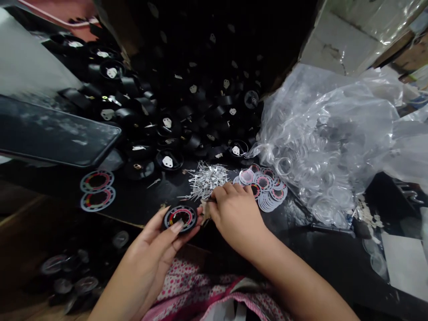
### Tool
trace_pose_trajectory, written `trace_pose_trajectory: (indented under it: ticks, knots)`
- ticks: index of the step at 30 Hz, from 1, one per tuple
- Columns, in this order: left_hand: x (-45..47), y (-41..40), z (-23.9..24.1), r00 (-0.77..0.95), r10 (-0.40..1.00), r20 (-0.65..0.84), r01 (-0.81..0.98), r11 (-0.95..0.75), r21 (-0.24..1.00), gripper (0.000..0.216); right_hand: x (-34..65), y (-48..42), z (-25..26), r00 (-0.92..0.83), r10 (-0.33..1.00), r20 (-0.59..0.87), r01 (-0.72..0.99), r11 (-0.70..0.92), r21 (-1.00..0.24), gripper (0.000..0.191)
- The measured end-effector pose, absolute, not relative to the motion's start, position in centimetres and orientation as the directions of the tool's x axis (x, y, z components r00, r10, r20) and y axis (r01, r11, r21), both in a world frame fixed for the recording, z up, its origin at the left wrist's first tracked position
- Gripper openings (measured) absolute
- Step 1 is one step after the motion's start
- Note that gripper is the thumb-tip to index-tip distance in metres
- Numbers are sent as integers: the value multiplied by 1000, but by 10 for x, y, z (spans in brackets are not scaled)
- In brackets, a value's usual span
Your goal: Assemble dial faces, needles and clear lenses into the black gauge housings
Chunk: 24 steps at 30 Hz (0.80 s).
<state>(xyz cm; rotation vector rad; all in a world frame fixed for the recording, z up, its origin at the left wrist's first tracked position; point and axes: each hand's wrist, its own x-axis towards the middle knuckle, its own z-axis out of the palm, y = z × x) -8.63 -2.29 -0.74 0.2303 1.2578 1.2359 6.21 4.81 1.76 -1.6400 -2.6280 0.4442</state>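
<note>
In my left hand (155,243) is a round black gauge (180,217) with a printed dial facing up, my thumb lying on its face. My right hand (237,214) is just to the right, fingers curled down at the near edge of a heap of small silvery pointers (207,178). Its fingertips are pressed together, and whatever they may pinch is hidden. Beside the right hand's knuckles lies a spread of loose printed dials (270,191). Two more dials (97,191) overlap on the left of the black table.
Many black gauge housings (170,159) are heaped at the back. A clear plastic bag (321,133) of transparent round covers stands on the right. A dark flat panel (56,131) juts in from the left. Several finished-looking gauges (86,284) sit below the table's left edge.
</note>
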Motion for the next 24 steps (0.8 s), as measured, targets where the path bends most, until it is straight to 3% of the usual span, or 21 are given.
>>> trace_pose_trajectory:
  ticks: [4,10,19,21,24]
  knots:
    - [-83,-22,-3,-123,779,-615,-678,386,625,26,51,51,15,-443,876,-190,892,410,-188,21]
    - [-77,-20,-10,-39,725,-688,-774,413,479,34,71,46,13,-343,917,-203,907,268,-326,15]
    - [-76,-22,-10,-84,754,-652,-775,362,518,33,58,46,14,-412,896,-164,899,370,-235,18]
    - [-76,-23,-10,-54,748,-661,-788,375,489,34,60,46,15,-401,902,-159,880,330,-342,14]
    - [-74,-21,-8,59,734,-676,-801,439,406,25,71,41,16,-352,929,-111,759,213,-615,5]
